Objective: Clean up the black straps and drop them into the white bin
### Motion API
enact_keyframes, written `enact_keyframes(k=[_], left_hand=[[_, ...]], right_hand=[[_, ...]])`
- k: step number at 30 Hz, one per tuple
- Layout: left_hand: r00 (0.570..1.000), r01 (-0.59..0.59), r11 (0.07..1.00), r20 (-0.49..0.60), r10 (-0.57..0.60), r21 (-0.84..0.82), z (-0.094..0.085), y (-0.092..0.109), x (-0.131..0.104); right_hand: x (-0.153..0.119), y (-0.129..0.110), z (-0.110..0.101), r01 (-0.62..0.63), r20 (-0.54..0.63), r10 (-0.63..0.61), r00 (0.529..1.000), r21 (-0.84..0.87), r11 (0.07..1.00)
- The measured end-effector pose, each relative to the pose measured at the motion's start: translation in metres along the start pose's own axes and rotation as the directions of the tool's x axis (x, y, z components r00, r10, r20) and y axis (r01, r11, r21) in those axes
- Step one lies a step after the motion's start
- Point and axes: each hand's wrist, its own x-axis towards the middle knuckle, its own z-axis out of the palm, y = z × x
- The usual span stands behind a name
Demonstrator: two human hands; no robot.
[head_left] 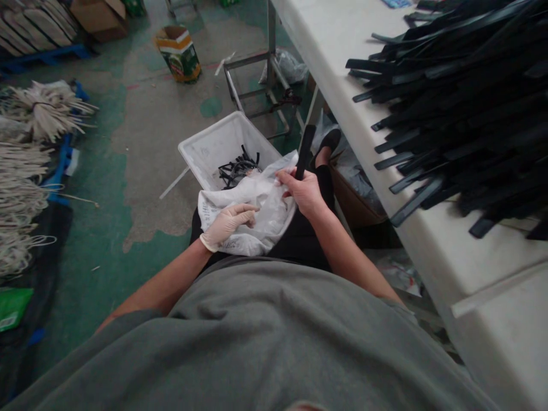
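I sit with a white cloth bag (265,220) on my lap. My left hand (226,224), in a pale glove, grips the bag's near side. My right hand (303,191), bare, holds a flat black strip (305,151) upright at the bag's far edge. Just beyond my knees a white plastic bin (209,145) stands on the floor with several black strips (237,169) curled inside it. A big heap of the same black strips (462,97) covers the white table (338,51) to my right.
The table edge runs close along my right side, with a brown cardboard box (355,200) and plastic bags under it. Bundles of pale cords (29,165) lie on the floor at left. A small printed carton (178,52) and a metal frame (265,74) stand farther off.
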Motion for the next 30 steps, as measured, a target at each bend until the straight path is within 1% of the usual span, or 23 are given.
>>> enact_keyframes(k=[3,5,9,13,15,18,19,20,22,23,25,27,29,30], left_hand=[[0.999,-0.049,0.995,-0.013,0.051,0.089,0.001,0.006,0.004],[0.998,-0.056,0.985,0.026,0.052,0.166,0.004,0.010,0.006],[0.985,-0.016,0.969,0.172,-0.028,0.246,0.010,0.012,0.007],[0.968,0.051,0.977,0.229,-0.099,0.207,0.018,0.006,0.005],[0.950,0.104,0.975,0.272,-0.156,0.196,0.021,0.004,0.005],[0.923,0.158,0.960,0.310,-0.227,0.233,0.018,0.006,0.014],[0.926,0.175,0.958,0.293,-0.239,0.228,0.014,0.008,0.021],[0.939,0.191,0.963,0.249,-0.236,0.192,0.008,0.013,0.030],[0.975,0.195,0.980,0.101,-0.197,0.027,-0.010,0.028,0.051],[0.985,0.171,0.982,0.017,-0.170,-0.077,-0.020,0.039,0.063],[0.986,0.059,0.968,-0.136,-0.095,-0.244,-0.042,0.070,0.084],[0.969,-0.094,0.941,-0.245,0.013,-0.324,-0.058,0.105,0.097],[0.937,-0.244,0.901,-0.328,0.123,-0.359,-0.065,0.135,0.101],[0.922,-0.296,0.879,-0.353,0.161,-0.373,-0.064,0.144,0.100]], right_hand=[[-0.001,0.000,0.006,0.024,0.060,-0.020,0.998,-0.073,0.997],[-0.002,0.004,0.010,0.024,0.077,-0.016,0.997,-0.104,0.994],[-0.001,0.010,0.014,0.025,0.067,-0.016,0.998,-0.131,0.991],[0.003,0.011,0.013,0.055,0.064,-0.045,0.997,-0.159,0.986],[0.004,0.011,0.014,0.065,0.081,-0.052,0.995,-0.167,0.984],[0.007,0.012,0.014,0.069,0.093,-0.054,0.994,-0.163,0.984],[0.007,0.014,0.013,0.057,0.083,-0.046,0.996,-0.145,0.988],[0.008,0.017,0.011,0.040,0.069,-0.032,0.997,-0.111,0.993],[0.006,0.026,0.006,-0.007,0.044,0.007,0.999,-0.004,1.000],[0.003,0.032,0.003,-0.030,0.037,0.028,0.999,0.049,0.998],[-0.005,0.046,-0.003,-0.065,0.034,0.062,0.998,0.110,0.992],[-0.017,0.059,-0.008,-0.091,0.063,0.086,0.994,0.094,0.991],[-0.031,0.067,-0.011,-0.107,0.131,0.101,0.986,0.038,0.994],[-0.037,0.068,-0.012,-0.107,0.172,0.105,0.980,0.007,0.994]])
